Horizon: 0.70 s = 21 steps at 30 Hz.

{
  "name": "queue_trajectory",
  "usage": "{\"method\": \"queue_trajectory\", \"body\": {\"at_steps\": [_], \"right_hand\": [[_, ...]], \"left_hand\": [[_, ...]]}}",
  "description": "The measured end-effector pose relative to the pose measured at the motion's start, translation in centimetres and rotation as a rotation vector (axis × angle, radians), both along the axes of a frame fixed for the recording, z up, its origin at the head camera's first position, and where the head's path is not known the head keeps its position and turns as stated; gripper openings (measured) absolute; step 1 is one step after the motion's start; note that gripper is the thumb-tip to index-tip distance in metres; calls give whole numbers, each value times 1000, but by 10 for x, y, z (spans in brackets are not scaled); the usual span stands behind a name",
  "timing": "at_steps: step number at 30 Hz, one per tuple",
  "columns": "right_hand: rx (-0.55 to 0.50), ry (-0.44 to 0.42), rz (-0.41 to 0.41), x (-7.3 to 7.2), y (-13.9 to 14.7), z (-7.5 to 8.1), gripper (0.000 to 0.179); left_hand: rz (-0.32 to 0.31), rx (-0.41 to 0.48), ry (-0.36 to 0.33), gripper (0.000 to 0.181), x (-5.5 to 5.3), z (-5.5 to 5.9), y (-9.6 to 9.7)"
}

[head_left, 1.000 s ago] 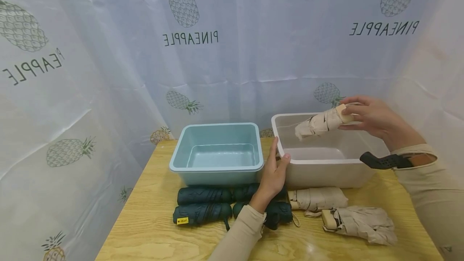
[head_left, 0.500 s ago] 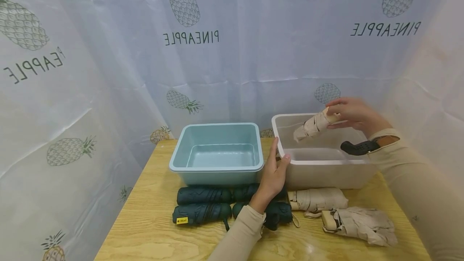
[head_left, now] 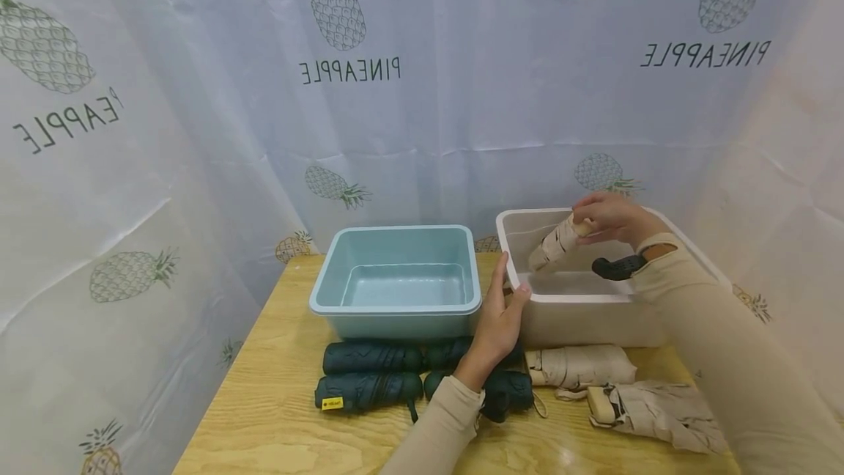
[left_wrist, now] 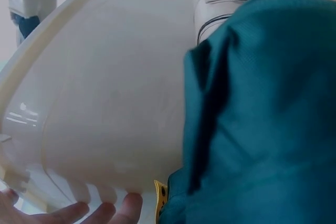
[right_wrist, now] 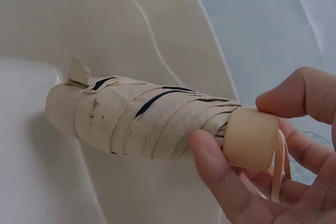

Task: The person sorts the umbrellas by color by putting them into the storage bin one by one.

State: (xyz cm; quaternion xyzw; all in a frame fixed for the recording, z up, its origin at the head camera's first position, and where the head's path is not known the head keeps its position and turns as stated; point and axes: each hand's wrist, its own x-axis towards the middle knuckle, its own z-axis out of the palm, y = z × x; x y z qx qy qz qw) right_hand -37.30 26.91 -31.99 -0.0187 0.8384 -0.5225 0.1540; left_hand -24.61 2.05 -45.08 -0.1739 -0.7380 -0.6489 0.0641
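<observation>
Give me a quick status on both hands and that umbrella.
Right hand holds beige umbrella by handle. Umbrella tilted, lower end inside beige bin. Left hand touches bin's corner. Nothing visibly blocking.

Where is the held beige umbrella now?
In the head view, the beige umbrella slants down into the left side of the beige bin, right of the blue bin, gripped by the right hand.
</observation>
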Motion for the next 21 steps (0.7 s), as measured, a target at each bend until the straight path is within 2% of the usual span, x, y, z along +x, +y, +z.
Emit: {"method": "queue_trajectory", "body": {"at_steps": [7, 12, 15, 19, 21], "right_hand": [[-49, -71, -23, -12, -7, -14, 43], [-65, -98, -22, -15, -7, -21, 30], [-51, -111, -13, -15, -8, -24, 38], [-27, -146, -5, -15, -10, -26, 58], [-16, -159, -1, -15, -11, -27, 60]], "left_hand": [[6, 5, -4, 66, -2, -1, 1], [4, 9, -13, 65, -1, -1, 1], [11, 0, -9, 65, -2, -1, 1], [17, -4, -8, 65, -2, -1, 1], [17, -4, -10, 65, -2, -1, 1]]}}
